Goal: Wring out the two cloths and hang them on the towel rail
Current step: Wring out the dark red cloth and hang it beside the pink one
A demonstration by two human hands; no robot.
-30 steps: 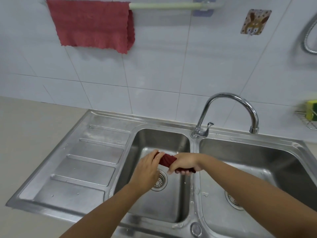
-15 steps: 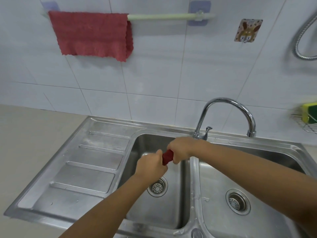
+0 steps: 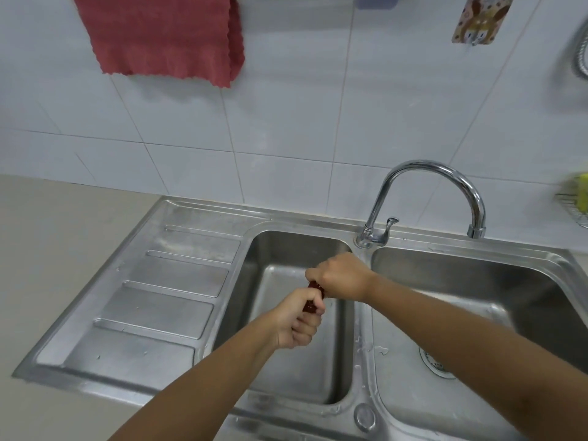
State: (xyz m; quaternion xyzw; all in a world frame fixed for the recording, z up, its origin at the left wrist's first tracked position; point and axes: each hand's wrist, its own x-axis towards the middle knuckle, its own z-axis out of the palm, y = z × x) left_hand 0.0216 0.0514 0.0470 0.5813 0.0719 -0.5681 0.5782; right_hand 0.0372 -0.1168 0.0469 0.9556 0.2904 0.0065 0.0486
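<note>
A dark red cloth point(image 3: 313, 299), twisted into a tight roll, is clamped between both fists over the left basin point(image 3: 286, 249) of the steel sink. My left hand point(image 3: 297, 318) grips its near end and my right hand point(image 3: 340, 276) grips the far end; only a short strip of cloth shows between them. A second red cloth point(image 3: 165, 36) hangs spread flat on the wall at the top left. The towel rail is almost cut off by the frame's top edge; its blue bracket point(image 3: 377, 1) shows.
A curved chrome tap point(image 3: 426, 186) arches over the right basin point(image 3: 477, 300). The ribbed draining board point(image 3: 165, 294) lies to the left, beige counter beyond. On the wall are a rabbit-pattern hook point(image 3: 479, 19), a shower hose point(image 3: 580, 52) and a wire rack with a yellow-green sponge point(image 3: 582, 195).
My hands have closed in on each other along the cloth and twisted it tighter, so less of it shows. The view has tilted down, hiding most of the rail.
</note>
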